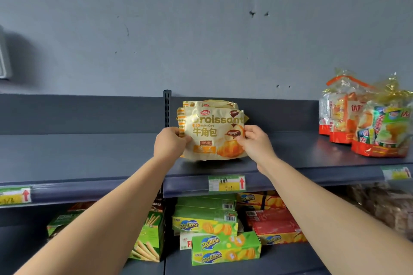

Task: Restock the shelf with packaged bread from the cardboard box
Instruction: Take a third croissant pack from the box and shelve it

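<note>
At the far left a price tag (pixel 15 195) with a red arrow hangs on the front edge of the grey top shelf (pixel 78 156), and below it, on the lower shelf, green boxes of stick biscuits (pixel 148 238) stand tilted. Moving right, the left hand (pixel 169 144) reaches up to the top shelf, its fingers closed on the left edge of a yellow croissant bag (pixel 212 135), thumb on the front face. The bag stands upright on the shelf, its bottom edge resting near the front of the board, just right of the slotted upright post (pixel 167 107). More bags of the same kind (pixel 209 104) stand directly behind it, only their tops showing. The right hand (pixel 254 140) pinches the bag's right edge, fingertips pressed together on the wrapper. Under the bag a second price tag (pixel 226 183) sits on the shelf edge. Below that, green and yellow cheese biscuit boxes (pixel 225 248) lie stacked flat beside red boxes (pixel 273 224). Farther right on the top shelf, well apart from the croissant bag, two clear bags of wrapped cakes (pixel 366 118) with red bases stand side by side, touching. A third price tag (pixel 396 173) shows at the right edge, blurred. Behind everything is a scuffed grey wall (pixel 201 29).
</note>
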